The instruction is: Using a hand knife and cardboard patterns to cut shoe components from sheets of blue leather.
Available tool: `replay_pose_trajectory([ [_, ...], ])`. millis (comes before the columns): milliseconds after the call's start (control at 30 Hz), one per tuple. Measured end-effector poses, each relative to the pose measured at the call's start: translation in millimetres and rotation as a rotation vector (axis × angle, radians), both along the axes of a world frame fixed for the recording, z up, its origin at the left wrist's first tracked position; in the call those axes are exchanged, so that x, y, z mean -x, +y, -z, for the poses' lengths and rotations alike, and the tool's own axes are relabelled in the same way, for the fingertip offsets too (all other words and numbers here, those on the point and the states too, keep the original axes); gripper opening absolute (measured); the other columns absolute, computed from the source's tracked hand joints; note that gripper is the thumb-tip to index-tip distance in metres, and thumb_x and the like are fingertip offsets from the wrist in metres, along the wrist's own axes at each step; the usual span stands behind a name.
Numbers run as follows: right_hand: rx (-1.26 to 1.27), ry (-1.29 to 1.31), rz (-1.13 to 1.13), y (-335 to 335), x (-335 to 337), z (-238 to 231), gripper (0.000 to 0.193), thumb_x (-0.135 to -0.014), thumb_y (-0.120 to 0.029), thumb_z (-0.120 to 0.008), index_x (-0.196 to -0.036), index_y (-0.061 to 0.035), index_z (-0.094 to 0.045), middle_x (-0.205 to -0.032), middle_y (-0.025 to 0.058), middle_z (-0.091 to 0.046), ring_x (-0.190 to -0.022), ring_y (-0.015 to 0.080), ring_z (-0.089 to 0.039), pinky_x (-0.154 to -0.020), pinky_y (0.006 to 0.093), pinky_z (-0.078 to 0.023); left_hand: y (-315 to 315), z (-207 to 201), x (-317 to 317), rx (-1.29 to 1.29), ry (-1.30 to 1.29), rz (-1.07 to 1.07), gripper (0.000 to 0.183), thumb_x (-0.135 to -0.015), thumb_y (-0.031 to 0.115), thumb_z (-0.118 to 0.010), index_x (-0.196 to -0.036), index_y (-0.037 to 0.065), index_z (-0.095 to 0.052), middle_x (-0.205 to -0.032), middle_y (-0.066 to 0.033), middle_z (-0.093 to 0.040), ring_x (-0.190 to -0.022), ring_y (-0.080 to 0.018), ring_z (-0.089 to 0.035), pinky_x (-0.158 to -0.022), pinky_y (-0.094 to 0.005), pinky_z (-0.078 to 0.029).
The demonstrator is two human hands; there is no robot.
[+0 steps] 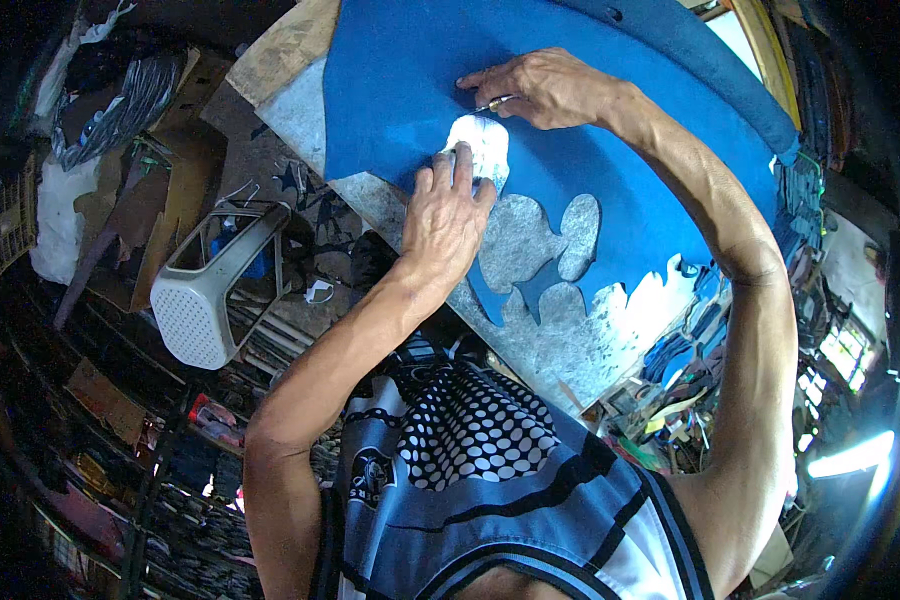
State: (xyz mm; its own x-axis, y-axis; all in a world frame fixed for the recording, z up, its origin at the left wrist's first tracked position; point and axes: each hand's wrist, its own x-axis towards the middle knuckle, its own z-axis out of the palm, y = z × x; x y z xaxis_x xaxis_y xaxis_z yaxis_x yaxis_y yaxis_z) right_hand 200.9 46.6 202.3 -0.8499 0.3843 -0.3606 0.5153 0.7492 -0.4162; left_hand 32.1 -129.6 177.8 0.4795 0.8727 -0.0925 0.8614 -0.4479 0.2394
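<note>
A blue sheet of material lies over the work table. Pressed flat on it is a pale, rounded template, bright with glare. My left hand rests on the template's near part with fingers stretched out and lying flat. Just beyond the template's far edge, my right hand grips a small thin-bladed knife, its tip at that edge. The right index finger points out leftward over the blue sheet. Much of the knife's handle is hidden in the hand.
Rounded cut-outs in the blue sheet bare the grey tabletop toward me. A grey plastic stool lies tipped over at left, near cardboard. Blue scraps pile up at the table's right. A lit tube lamp glows at lower right.
</note>
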Motion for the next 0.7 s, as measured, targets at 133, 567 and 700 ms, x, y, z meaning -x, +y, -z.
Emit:
replay_pose_trajectory([
  [133,-0.008,0.001,0.014,-5,-6,-2,0.028,-0.09,-0.015,-0.061,-0.116,-0.0088,-0.068,-0.143,0.004,-0.055,-0.121,0.0274,-0.059,-0.098,0.0416,-0.05,4,-3,-2,0.03,0.019,0.018,0.035,-0.084,0.013,-0.06,-0.118,0.01,-0.066,-0.138,-0.0246,-0.05,-0.115,-0.0357,-0.054,-0.091,-0.0421,-0.044],
  [567,-0.128,0.04,0.223,-38,-15,9,0.029,-0.093,-0.019,-0.061,-0.12,-0.0109,-0.068,-0.136,0.0098,-0.056,-0.114,0.0302,-0.062,-0.092,0.0408,-0.054,20,-5,-4,0.053,0.088,0.076,0.037,-0.084,0.014,-0.06,-0.12,0.012,-0.067,-0.137,-0.0242,-0.051,-0.103,-0.034,-0.059,-0.086,-0.0419,-0.047],
  [700,-0.101,0.1,0.262,-41,-28,17,0.03,-0.091,-0.017,-0.061,-0.119,-0.0134,-0.068,-0.134,0.0112,-0.057,-0.116,0.0324,-0.06,-0.094,0.0421,-0.052,21,-6,-5,0.053,0.098,0.082,0.038,-0.084,0.014,-0.06,-0.121,0.013,-0.067,-0.137,-0.0243,-0.052,-0.103,-0.0343,-0.059,-0.087,-0.0424,-0.046],
])
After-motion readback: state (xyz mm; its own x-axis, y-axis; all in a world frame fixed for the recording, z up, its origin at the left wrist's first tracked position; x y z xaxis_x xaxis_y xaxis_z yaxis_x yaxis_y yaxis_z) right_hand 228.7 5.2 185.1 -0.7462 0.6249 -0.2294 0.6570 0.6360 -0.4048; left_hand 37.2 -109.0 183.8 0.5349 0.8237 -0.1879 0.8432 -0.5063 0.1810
